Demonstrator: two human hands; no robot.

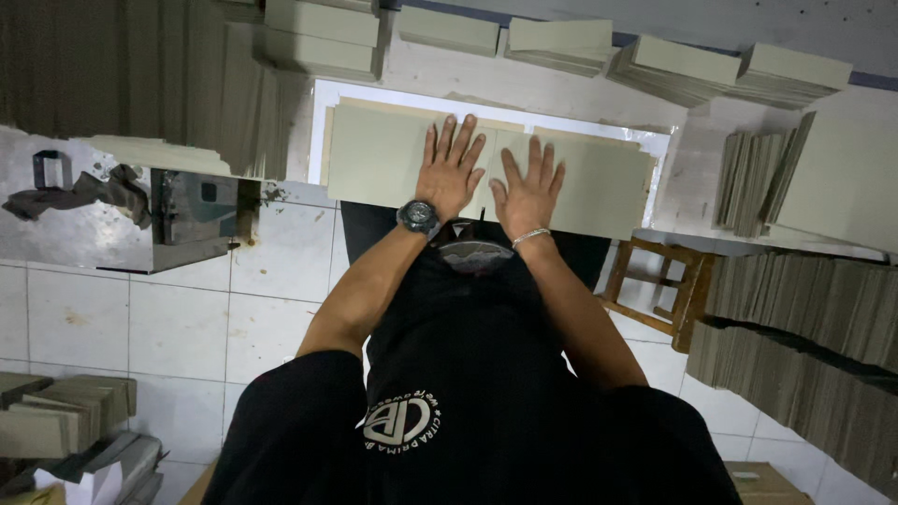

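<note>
Seen from a camera on the person's head looking straight down, both bare hands lay flat, palms down and fingers spread wide, on grey cardboard sheets spread over a white-edged worktable. The left hand, with a dark wristwatch on its wrist, pressed on the left board, its fingertips reaching toward the far edge. The right hand, with a thin silver bracelet at the wrist, pressed on the right board, just beside the seam where the two boards met. Neither hand gripped anything; the two sat close side by side without touching. The person's black shirt filled the lower middle of the view and hid the near edge of the table and the floor beneath it. Stacks of similar grey board lined the far side of the table, and more stacks stood at the right, cut off by the frame. A wooden stool stood beside the table on the right. At the left, a shiny metal machine with a dark rag on it was dim and hard to make out.
</note>
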